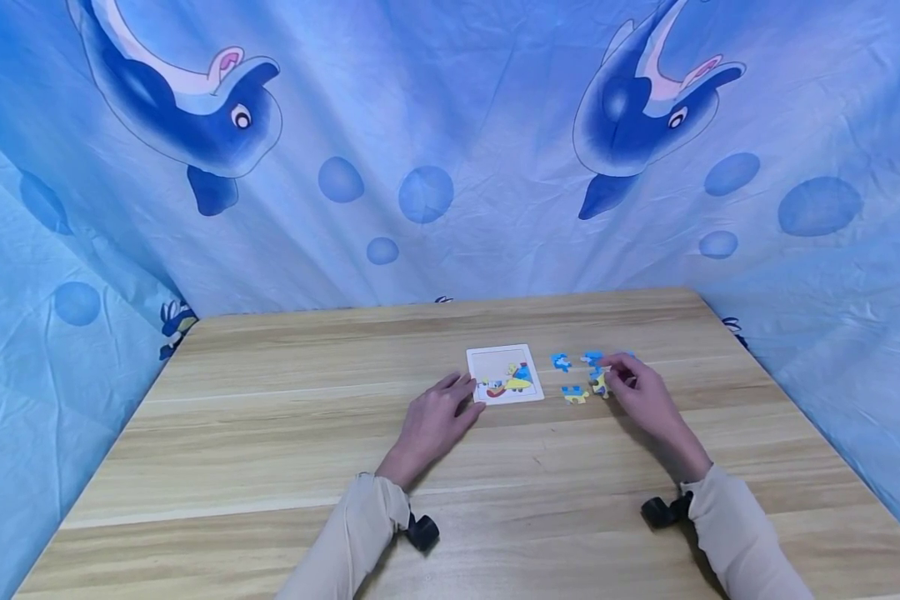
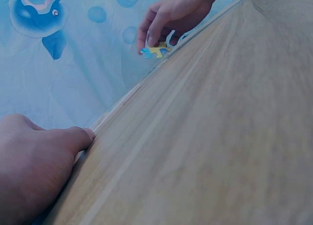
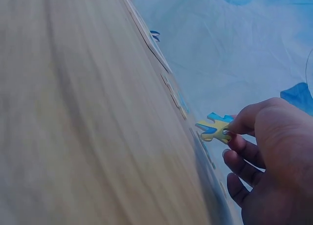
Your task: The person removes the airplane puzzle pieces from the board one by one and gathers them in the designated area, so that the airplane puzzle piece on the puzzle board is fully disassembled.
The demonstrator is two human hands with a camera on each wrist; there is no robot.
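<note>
Yellow-blue puzzle piece; thin; notched.

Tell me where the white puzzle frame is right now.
In the head view, the puzzle frame lies on the table, just right of centre. The left hand's fingertips are at its left edge, and loose puzzle pieces lie to its right.

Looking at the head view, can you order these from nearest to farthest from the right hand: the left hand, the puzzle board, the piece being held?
1. Piece: nearest, pinched in the right hand.
2. Puzzle board: to the right hand's left.
3. Left hand: farthest, at the board's left edge.
</note>
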